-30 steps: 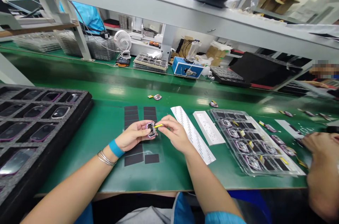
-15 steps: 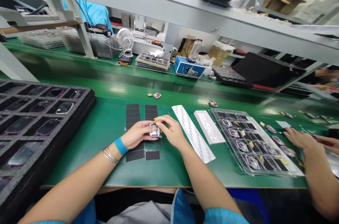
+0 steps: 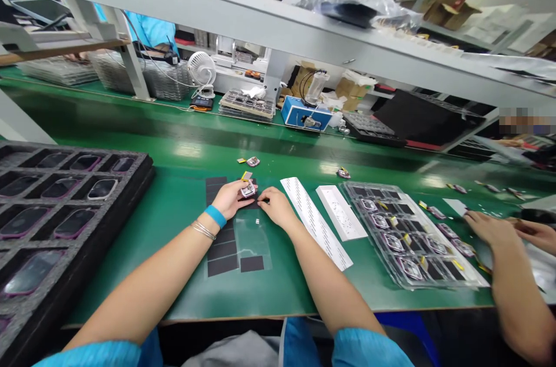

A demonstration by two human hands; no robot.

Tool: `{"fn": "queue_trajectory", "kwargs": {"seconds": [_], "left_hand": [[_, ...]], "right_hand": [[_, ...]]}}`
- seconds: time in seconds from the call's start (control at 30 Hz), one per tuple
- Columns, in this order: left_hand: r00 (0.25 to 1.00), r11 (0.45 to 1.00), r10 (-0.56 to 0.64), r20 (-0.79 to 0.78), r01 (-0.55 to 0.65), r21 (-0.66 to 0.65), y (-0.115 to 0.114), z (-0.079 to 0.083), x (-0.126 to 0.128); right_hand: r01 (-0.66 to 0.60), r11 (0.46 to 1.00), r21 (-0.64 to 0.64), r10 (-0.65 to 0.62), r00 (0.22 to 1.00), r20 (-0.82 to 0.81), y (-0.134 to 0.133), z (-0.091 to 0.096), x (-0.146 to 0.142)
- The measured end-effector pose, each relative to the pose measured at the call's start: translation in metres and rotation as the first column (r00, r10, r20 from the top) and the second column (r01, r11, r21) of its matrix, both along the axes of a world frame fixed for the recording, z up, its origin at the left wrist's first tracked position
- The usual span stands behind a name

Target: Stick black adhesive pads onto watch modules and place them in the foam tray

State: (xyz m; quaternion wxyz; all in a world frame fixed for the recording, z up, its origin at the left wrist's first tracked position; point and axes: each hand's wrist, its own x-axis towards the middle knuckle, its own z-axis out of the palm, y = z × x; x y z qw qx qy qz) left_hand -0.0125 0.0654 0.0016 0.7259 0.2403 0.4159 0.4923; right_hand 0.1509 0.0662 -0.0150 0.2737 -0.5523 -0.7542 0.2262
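My left hand (image 3: 229,200) is closed around a small watch-like module (image 3: 248,189) with a silvery circuit face. A battery with yellow tape (image 3: 247,175) sticks up from the module's far side. Close to its right, my right hand (image 3: 274,206) has thumb and forefinger pinched together at the edge of a black adhesive pad (image 3: 251,203); whether they grip the pad is too small to tell. Under both hands lie clear backing sheets with black rectangular pads (image 3: 222,265). A tiny white label (image 3: 258,221) shows on the bare part of one sheet.
At left stands a foam tray (image 3: 150,173) of watch-like units. To the right lie a white label strip (image 3: 319,225), a shallow white box (image 3: 341,213) and a clear plastic tray (image 3: 393,277) with modules. Another person's hands (image 3: 489,228) work at far right.
My left hand has moved slightly away from me with the module, whose battery now points up. My right hand has let go of the yellow-taped battery and lowered to the black pads.
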Motion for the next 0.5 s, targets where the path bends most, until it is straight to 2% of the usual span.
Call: {"fn": "queue_trajectory", "kwargs": {"seconds": [0.23, 0.5], "left_hand": [[0.999, 1.0, -0.025, 0.046, 0.026, -0.017, 0.0, -0.012, 0.002], [0.998, 1.0, -0.002, 0.067, 0.004, -0.03, 0.001, -0.015, 0.003]], "right_hand": [[0.006, 1.0, 0.015, -0.007, 0.997, 0.079, -0.001, -0.004, -0.004], [0.009, 1.0, -0.008, -0.008, 0.996, 0.088, 0.009, -0.009, -0.003]]}}
